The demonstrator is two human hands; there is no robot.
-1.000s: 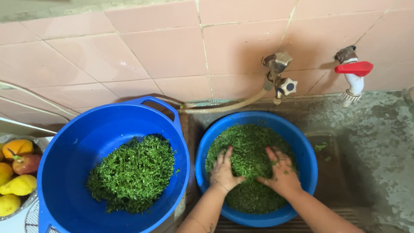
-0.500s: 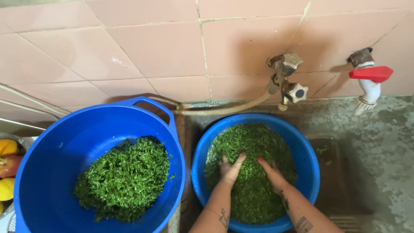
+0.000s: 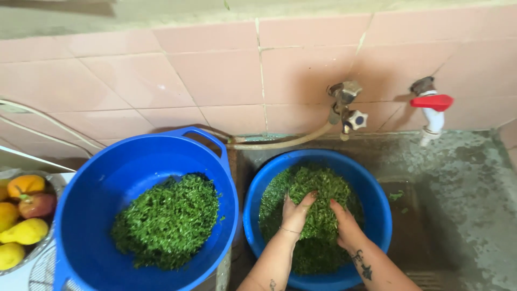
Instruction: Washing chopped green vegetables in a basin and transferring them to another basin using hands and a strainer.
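Both hands press together on a heap of chopped greens (image 3: pixel 318 194) in the smaller blue basin (image 3: pixel 377 215), which sits in the sink beneath the wall taps. The left hand (image 3: pixel 296 213) and the right hand (image 3: pixel 344 223) curl their fingers around the heap, gripping it from either side. Just beside it, a larger blue tub (image 3: pixel 107 188) holds more chopped greens. A bowl of fruit (image 3: pixel 21 215) stands at the far left.
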